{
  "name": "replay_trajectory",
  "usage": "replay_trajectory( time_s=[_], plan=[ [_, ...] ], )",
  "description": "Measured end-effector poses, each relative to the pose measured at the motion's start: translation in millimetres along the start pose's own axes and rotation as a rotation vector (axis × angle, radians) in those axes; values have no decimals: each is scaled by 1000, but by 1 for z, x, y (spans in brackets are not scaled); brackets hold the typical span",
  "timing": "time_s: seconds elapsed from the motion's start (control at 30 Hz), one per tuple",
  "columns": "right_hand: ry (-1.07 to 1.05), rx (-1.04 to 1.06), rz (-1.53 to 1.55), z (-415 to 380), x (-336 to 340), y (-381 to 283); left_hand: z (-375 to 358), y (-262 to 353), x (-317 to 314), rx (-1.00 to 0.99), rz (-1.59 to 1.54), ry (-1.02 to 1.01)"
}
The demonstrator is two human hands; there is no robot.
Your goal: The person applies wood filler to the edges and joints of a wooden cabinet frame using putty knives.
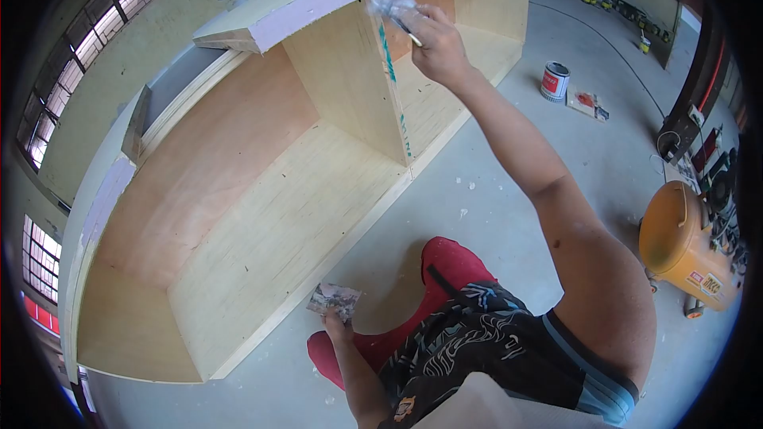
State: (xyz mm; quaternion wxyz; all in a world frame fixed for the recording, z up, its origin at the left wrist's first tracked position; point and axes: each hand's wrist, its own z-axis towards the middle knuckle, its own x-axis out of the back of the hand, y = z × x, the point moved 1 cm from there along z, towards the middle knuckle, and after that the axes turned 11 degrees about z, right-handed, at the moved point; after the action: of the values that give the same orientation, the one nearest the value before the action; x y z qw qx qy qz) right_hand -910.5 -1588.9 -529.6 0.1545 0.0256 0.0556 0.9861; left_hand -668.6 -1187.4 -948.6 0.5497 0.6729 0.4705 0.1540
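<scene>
My right hand is stretched out, fingers wrapped round a putty knife smeared with pale lilac filler. The knife's blade is right at the lilac-coated front edge of the cabinet's curved top, above the upright divider. Low and close to my body, my left hand grips a flat square scraper with whitish, pinkish and dark smears. The wooden cabinet has open compartments, and green marks run down the divider's front edge.
On the grey floor to the right stand a paint can and a smeared flat board. A yellow air compressor is at far right, near a dark post. My red-covered legs are close to the cabinet's lower front edge.
</scene>
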Motion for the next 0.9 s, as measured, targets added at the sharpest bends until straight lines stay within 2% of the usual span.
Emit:
replay_trajectory(
  time_s=[0.07, 0.1, 0.17, 0.23, 0.3, 0.37, 0.4, 0.43, 0.5, 0.63, 0.7, 0.8, 0.9],
  plan=[
    [-407, 55, -3, -11, 15, 5, -1, 0, -2, -9, 1, -3],
    [-406, 49, -5, -11, 23, 8, -4, 4, -4, -22, 3, -4],
    [-110, -332, 269, 10, 42, 22, -10, 12, -17, -31, -14, -11],
    [64, -746, 536, 55, 65, 43, -9, 8, -14, -24, -21, -15],
    [122, -1028, 698, 99, 69, 79, 8, -11, -3, -14, 42, -47],
    [-111, -1187, 696, 132, 73, 95, 1, -3, -14, 10, 43, -59],
    [-280, -1221, 651, 137, 64, 129, -3, 1, -19, 30, 49, -63],
    [-284, -1216, 659, 146, 59, 139, -2, -2, -18, 25, 43, -58],
    [-559, -1388, 390, 159, 50, 140, 1, -5, -18, 8, 19, -6],
    [-714, -1225, 441, 177, 28, 106, 0, -1, -19, 26, -22, 5],
    [-766, -1210, 487, 184, 21, 78, -3, 1, -16, 39, 95, 12],
    [-845, -1176, 580, 190, 1, 57, -4, 0, -17, -25, 14, -29],
    [-923, -1131, 680, 197, -16, 37, -7, 6, -18, 19, 15, 14]
  ],
)
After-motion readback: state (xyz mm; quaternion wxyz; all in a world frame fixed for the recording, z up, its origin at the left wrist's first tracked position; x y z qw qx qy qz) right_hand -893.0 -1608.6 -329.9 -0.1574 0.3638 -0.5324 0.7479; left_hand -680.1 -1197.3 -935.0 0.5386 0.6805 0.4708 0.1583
